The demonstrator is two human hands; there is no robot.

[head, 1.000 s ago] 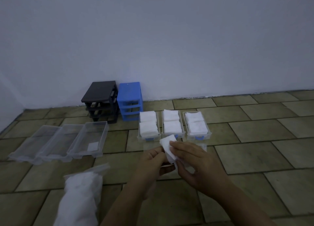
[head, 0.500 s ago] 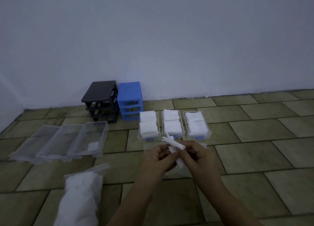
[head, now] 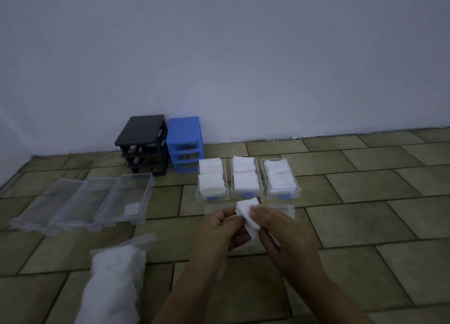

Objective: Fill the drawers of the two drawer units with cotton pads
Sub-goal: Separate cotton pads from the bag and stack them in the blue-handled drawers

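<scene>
Both my hands hold a small stack of white cotton pads (head: pixel 247 214) in front of me above the floor: my left hand (head: pixel 222 228) pinches its left side, my right hand (head: pixel 280 228) grips its right side. Behind the stack stand three clear drawers with blue handles, left (head: pixel 212 197), middle (head: pixel 246 194) and right (head: pixel 283 194), each full of white pads. Three clear drawers (head: pixel 85 202) lie side by side at the left; the nearest one (head: pixel 126 197) holds a single pad. The black drawer unit (head: pixel 142 143) and blue drawer unit (head: pixel 185 143) stand drawerless against the wall.
A clear plastic bag of cotton pads (head: pixel 114 282) lies on the tiled floor at the lower left. A flat clear plastic piece (head: pixel 288 210) lies under my hands. The wall (head: pixel 219 55) closes the back.
The stack of pads was fanned out and edge-on half a second ago; now my hands hold it squared up and flatter, at about the same spot.
</scene>
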